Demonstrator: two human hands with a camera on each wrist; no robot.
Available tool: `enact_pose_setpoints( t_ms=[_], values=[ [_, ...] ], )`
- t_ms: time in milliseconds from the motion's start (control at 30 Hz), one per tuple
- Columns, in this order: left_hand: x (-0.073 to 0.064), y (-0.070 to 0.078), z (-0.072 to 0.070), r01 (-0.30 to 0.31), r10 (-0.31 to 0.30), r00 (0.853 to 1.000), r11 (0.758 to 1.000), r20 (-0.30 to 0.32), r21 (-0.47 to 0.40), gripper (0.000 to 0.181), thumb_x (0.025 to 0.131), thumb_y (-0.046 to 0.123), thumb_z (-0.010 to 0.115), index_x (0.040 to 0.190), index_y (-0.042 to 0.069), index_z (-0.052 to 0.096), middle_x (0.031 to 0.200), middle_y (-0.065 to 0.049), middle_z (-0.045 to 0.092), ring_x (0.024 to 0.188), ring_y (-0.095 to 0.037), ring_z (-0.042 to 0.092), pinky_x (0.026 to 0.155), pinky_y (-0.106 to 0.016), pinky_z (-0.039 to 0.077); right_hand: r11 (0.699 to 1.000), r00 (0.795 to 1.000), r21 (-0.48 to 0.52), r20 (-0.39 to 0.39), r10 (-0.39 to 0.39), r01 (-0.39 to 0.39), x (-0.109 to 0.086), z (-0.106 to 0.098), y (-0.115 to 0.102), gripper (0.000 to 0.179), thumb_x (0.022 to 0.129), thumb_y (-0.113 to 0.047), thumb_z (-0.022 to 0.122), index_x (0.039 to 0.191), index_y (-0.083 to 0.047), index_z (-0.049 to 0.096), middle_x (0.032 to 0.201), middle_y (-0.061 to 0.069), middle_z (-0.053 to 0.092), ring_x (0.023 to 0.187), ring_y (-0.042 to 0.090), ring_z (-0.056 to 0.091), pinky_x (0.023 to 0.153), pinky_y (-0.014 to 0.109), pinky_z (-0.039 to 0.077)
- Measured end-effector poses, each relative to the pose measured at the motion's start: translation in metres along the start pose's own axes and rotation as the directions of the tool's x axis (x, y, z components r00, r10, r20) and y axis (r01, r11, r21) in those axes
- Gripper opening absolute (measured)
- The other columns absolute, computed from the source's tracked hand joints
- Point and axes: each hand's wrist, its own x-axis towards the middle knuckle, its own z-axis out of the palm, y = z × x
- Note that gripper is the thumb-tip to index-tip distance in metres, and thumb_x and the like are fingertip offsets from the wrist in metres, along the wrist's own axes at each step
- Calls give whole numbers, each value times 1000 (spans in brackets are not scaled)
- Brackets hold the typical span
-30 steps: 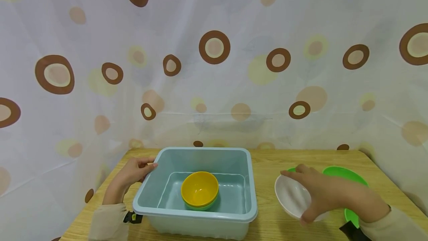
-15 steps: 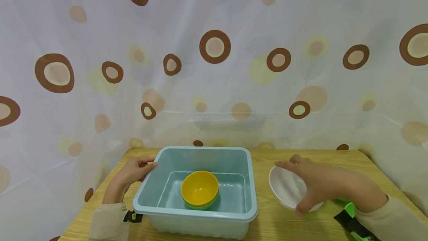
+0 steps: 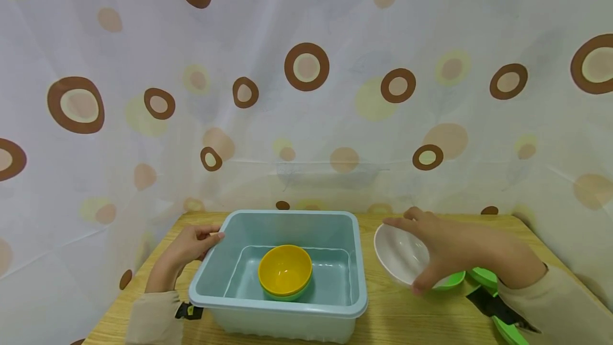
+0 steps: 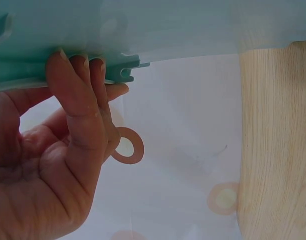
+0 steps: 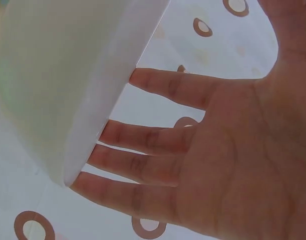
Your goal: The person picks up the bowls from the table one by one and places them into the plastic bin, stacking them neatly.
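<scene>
A light blue plastic basin (image 3: 280, 309) stands on the wooden table, and my left hand (image 3: 187, 246) grips its left rim. The left wrist view shows the fingers (image 4: 78, 100) curled up against the rim's underside. In the basin sits a yellow bowl (image 3: 286, 270), nested in a pale green bowl (image 3: 291, 297). Right of the basin my right hand (image 3: 447, 244) holds a white bowl (image 3: 397, 252) by its rim, thumb on the near side and fingers on the far side. The white bowl (image 5: 68, 85) is tilted and appears raised off the table. Its far right part is hidden behind the hand.
Several green pieces, among them a curved one (image 3: 483, 277) and another at the lower right (image 3: 510, 331), lie partly hidden under my right arm. Wooden tabletop (image 3: 407, 323) shows around the basin. A patterned curtain (image 3: 306, 132) hangs behind and at both sides.
My right hand has carried the white bowl left and slightly up, closer to the basin. Green pieces show differently around the arm. My left hand and the basin have stayed put.
</scene>
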Motion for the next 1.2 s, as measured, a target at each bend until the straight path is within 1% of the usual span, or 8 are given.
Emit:
enact_pose_setpoints(
  t_ms=[133,333,500,667,800,967,1100,1200],
  values=[
    [0,0,-1,-12,12,1000,1000,8,-10,51,97,25,60,136,-6,50,88,-7,64,72,-17,61,64,-32,54,1000,1000,-18,8,25,-25,5,-8,-7,100,59,-44,87,143,-12,42,122,10,43,95,22,49,74,32,47],
    [0,0,-1,-23,23,1000,1000,9,-11,50,97,25,60,135,-6,52,88,-7,65,72,-17,62,64,-33,54,1000,1000,-12,9,10,-10,11,-16,-17,104,59,-48,88,145,-14,39,125,14,41,103,28,48,80,41,47],
    [0,1,-1,-24,24,1000,1000,9,-16,49,96,24,61,134,-6,52,90,-7,66,73,-17,63,64,-33,55,1000,1000,-11,15,9,-9,15,-22,-26,104,61,-50,87,146,-15,38,127,13,41,104,28,48,79,40,48],
    [-1,2,-1,-18,18,1000,1000,12,-13,50,96,25,61,135,-6,52,87,-7,64,72,-17,62,64,-33,54,1000,999,-11,32,4,-4,21,-28,-34,103,62,-51,86,147,-15,38,129,13,41,104,27,48,79,40,48],
    [0,2,-1,-23,23,1000,1000,16,-13,50,96,25,61,135,-6,52,88,-7,65,72,-17,62,64,-33,54,999,999,-18,30,-25,26,25,-31,-38,102,63,-51,85,146,-14,38,127,13,42,101,26,49,79,38,48],
    [0,2,-2,-27,27,999,999,21,-25,50,96,24,60,135,-6,52,88,-7,66,71,-17,63,63,-33,54,999,999,-7,36,-39,39,31,-35,-46,102,64,-51,85,147,-14,38,126,13,42,100,25,50,79,36,47],
    [0,2,-1,-15,15,1000,1000,15,-28,49,96,24,60,135,-6,52,87,-6,65,71,-17,62,63,-32,54,999,998,4,43,-46,46,37,-38,-54,101,64,-49,85,147,-14,38,126,12,43,100,26,50,79,35,47],
    [0,2,-1,-4,4,1000,1000,9,-23,49,96,24,61,135,-5,52,86,-6,65,70,-17,62,62,-32,54,999,998,5,53,-45,45,43,-39,-60,101,64,-48,86,147,-14,38,128,13,43,104,27,49,82,37,48]
  ],
)
